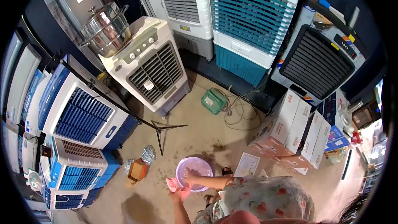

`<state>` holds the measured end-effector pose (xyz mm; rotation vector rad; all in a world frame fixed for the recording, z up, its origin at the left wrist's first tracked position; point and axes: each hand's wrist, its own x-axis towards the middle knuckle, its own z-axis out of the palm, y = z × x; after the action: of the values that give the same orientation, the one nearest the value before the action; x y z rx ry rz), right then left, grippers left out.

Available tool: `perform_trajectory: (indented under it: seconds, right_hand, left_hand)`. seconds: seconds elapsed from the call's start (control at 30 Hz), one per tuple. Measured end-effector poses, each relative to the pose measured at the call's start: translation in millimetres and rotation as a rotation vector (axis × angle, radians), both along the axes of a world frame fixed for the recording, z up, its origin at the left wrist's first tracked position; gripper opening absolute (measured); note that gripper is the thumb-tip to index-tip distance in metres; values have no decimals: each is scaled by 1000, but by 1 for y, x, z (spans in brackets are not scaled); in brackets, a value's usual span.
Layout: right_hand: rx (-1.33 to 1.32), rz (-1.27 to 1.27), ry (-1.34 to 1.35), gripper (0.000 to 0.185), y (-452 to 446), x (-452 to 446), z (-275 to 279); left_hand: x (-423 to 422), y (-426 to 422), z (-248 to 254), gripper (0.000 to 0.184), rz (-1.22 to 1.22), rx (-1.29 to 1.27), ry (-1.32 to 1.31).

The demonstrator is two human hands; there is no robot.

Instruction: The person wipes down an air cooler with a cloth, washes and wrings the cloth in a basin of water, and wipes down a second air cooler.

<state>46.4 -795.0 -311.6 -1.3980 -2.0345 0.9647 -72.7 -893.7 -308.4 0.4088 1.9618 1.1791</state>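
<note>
A pale purple basin [210, 166] stands on the floor in front of me. My right hand [191, 177] reaches over its rim into it, fingers apart, and I make out nothing held there. At the basin's lower left edge, my left hand [179, 193] is closed on a pink cloth [171, 184], part of which bunches up beyond the fingers. The basin's contents are too small to make out well.
Dark wet spots mark the floor around the basin. An open cardboard box [137, 170], a plastic bag [148, 154] and a black tripod stand [158, 129] are to the left. Air coolers [155, 72], a green case with cables [214, 101], a printed sheet [247, 164] and cartons [286, 122] surround the area.
</note>
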Motion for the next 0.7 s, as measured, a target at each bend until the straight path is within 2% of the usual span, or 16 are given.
perform_trajectory:
  seconds: [0.03, 0.1, 0.23, 0.33, 0.43, 0.47, 0.5, 0.53, 0.57, 0.6, 0.67, 0.7]
  right_hand:
    - [73, 18, 2, 35, -1, 3, 15]
    - [57, 91, 61, 36, -7, 4, 35]
    - [-870, 447, 550, 43, -13, -11, 47]
    - [-775, 315, 534, 41, -27, 8, 91]
    - [-653, 156, 556, 28, -34, 17, 102]
    - [-625, 130, 576, 24, -34, 21, 101]
    - [-704, 113, 504, 20, -29, 35, 134]
    - [-662, 130, 619, 19, -25, 42, 146]
    - [-614, 148, 733, 18, -17, 49, 155]
    - [-565, 167, 848, 17, -7, 56, 159]
    - [-692, 285, 867, 25, 17, 68, 143]
    - [-752, 346, 904, 30, 29, 78, 151]
  left_hand:
    - [-6, -3, 1, 51, -38, 157, 13]
    - [-14, -3, 17, 48, -220, 213, 96]
    - [4, 3, 99, 47, -496, 380, 336]
    - [0, -2, 105, 52, -626, 364, 607]
    - [23, -3, 154, 52, -583, 326, 745]
    - [31, -4, 163, 50, -557, 386, 739]
    - [39, -1, 170, 49, -531, 448, 734]
    - [46, 3, 177, 48, -507, 514, 731]
    - [56, 6, 188, 38, -466, 580, 542]
    - [58, 16, 189, 33, -434, 612, 149]
    - [61, 36, 187, 25, -355, 605, -639]
    - [66, 50, 186, 19, -347, 668, -815]
